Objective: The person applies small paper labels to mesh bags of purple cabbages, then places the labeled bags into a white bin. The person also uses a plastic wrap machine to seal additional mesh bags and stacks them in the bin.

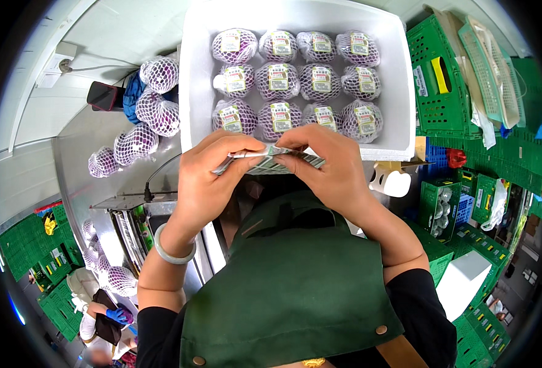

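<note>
In front of my chest I hold a sheet of printed labels (267,164) by its upper edge. My left hand (212,172) pinches one side of it between thumb and fingers, and my right hand (326,159) pinches the other near the middle. The sheet is seen nearly edge-on, so most of its face is hidden. Just beyond my hands is a white foam box (298,12) with rows of round purple vegetables (278,76), perhaps red cabbages, each in a white foam net. Pale printed labels (321,80) sit on top of them.
More netted purple vegetables (159,110) lie on the metal table (78,141) to the left. Green crates (436,80) are stacked at right, one carrying a pale green basket (491,73). A white tape dispenser-like object (390,181) stands by the box. At lower left, another person's blue-gloved hand (117,315) holds something purple.
</note>
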Demonstrator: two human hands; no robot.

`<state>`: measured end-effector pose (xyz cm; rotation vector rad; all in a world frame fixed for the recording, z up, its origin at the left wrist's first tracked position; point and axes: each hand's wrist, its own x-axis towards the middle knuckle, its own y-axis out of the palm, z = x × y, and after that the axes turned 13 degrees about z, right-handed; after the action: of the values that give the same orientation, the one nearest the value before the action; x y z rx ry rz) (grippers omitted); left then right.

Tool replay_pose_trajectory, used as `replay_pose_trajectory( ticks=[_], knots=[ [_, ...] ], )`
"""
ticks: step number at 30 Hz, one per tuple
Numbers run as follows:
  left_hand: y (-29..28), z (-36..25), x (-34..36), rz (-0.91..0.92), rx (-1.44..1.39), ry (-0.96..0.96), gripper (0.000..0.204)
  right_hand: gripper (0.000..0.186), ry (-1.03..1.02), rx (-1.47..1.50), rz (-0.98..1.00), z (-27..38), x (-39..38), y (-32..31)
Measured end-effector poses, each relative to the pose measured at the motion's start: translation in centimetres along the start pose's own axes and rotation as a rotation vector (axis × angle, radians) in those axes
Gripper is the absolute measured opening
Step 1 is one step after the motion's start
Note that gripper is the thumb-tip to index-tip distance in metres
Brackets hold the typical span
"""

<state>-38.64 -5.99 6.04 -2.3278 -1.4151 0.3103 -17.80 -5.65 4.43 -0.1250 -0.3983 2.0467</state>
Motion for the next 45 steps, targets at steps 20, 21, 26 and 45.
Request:
replay_pose_trajectory(
  ticks=[20,21,26,45],
  knots=[
    [0.3,1.3,0.2,0.037,0.171,-0.041,0.005,0.027,-0.065,-0.208,0.064,-1.6,1.2,-0.6],
    [0.5,1.5,0.3,0.031,0.154,-0.061,0.005,0.024,-0.136,-0.271,0.043,-1.9,1.4,-0.7],
    [1.2,2.6,1.3,0.067,-0.068,-0.308,0.016,0.022,-0.474,-0.659,-0.019,-3.8,1.8,-1.6],
    [2.5,6.3,6.4,0.101,-0.214,-0.424,0.023,0.038,0.988,-0.562,-0.179,-28.8,5.2,-19.3]
  ],
)
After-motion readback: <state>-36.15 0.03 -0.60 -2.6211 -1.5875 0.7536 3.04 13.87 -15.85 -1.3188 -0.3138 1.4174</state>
